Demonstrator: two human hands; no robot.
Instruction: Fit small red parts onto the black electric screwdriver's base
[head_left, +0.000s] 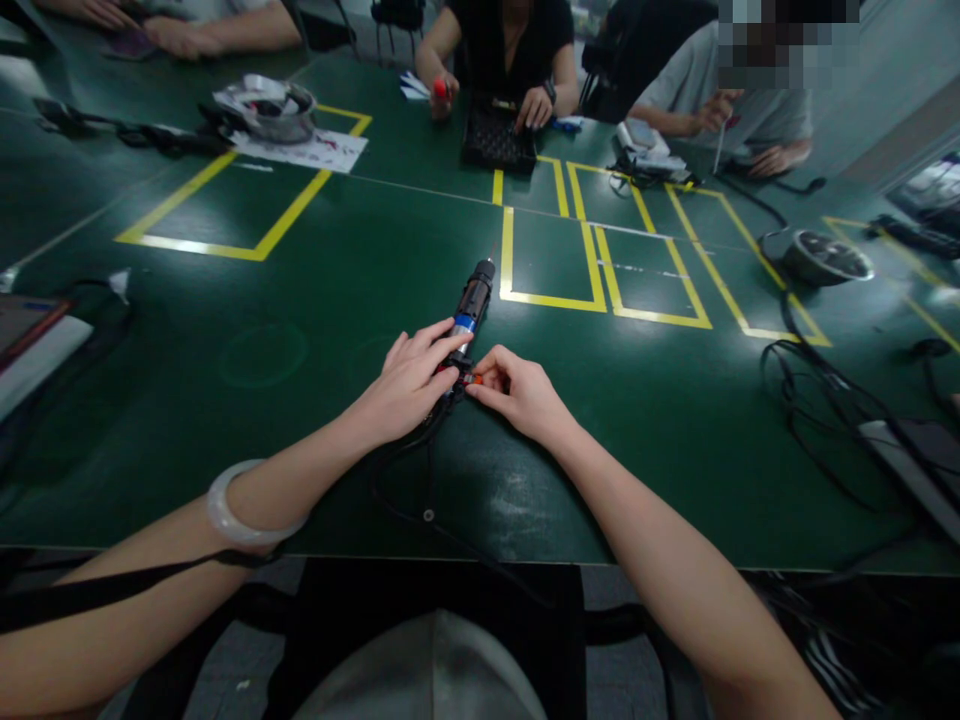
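A black and silver electric screwdriver [474, 300] with a blue band lies on the green table, its thin bit pointing away from me. My left hand [412, 375] lies over its rear half, fingers and thumb around the body. At the rear end, my right hand [519, 388] pinches a small orange piece [475, 379] between thumb and fingers. What that piece is, and how it joins the screwdriver, is hidden by my fingers. A black cord [382, 485] trails from the rear of the tool toward the table's near edge.
Yellow tape outlines [555, 298] mark the green table [187, 440]. Across it, several people work; one has a black tray [499, 135]. Metal bowls [829, 258] stand left and right. Tangled black cables [814, 385] lie on my right, a reddish-edged device [30, 325] on my left.
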